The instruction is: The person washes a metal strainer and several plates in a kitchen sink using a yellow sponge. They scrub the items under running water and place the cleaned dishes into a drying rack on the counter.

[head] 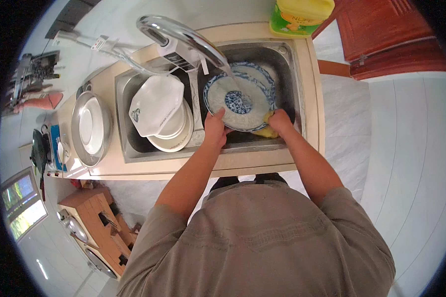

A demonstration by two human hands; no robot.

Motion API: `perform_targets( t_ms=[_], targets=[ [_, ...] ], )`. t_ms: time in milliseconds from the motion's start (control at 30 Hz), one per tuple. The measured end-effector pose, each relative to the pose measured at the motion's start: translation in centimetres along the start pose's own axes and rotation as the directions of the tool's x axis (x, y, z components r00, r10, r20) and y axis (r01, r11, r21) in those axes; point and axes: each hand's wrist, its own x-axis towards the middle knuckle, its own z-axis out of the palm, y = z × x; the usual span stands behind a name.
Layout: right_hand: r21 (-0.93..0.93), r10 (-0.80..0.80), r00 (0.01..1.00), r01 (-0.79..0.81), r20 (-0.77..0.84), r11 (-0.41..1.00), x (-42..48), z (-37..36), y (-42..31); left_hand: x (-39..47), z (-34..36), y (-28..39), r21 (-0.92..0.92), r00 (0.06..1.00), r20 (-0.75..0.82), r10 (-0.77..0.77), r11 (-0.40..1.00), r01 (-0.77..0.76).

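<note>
My left hand (pixel 215 127) grips the near left rim of a blue-and-white patterned plate (pixel 226 111), thumb on top. Water runs from the chrome faucet (pixel 193 35) onto this plate, which I hold in the right basin of the steel sink (pixel 288 74). Behind it, partly covered, lies another blue-rimmed plate (pixel 258 70). My right hand (pixel 279 121) holds a yellow cloth (pixel 266 131) against the plate's right edge; part of the cloth hangs below the rim. In the left basin, a white octagonal dish (pixel 158 105) rests tilted on stacked white plates (pixel 176 143).
A metal bowl (pixel 106 126) holding white dishes (pixel 89 126) stands left of the sink. A yellow-and-green detergent jug (pixel 295 29) stands at the back right. A white box (pixel 180 54) with a cable and hose sits beside the faucet. Utensils hang on the left wall.
</note>
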Motion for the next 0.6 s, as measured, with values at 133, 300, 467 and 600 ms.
perform_targets(
  t_ms=[133,300,467,600],
  targets=[
    [-0.282,0.042,0.989,-0.081,-0.143,0.956,-4.1,-2.6,-5.2,0.9,-1.0,-1.4,-0.034,0.999,0.022,0.039,0.999,-0.038],
    [0.275,-0.174,0.969,0.219,-0.178,0.936,-1.0,-1.6,-6.2,1.2,-0.6,-1.7,-0.036,0.998,0.061,-0.010,0.999,0.012],
    [0.338,-0.519,0.833,0.552,-0.190,0.762,-1.9,4.8,-12.2,1.5,-0.7,-1.1,0.029,0.995,0.056,-0.082,0.996,0.080],
    [0.152,-0.690,0.652,0.752,-0.314,0.641,0.7,6.2,-12.9,1.7,-1.2,-1.5,-0.003,0.996,0.062,-0.059,0.998,0.059]
  ],
)
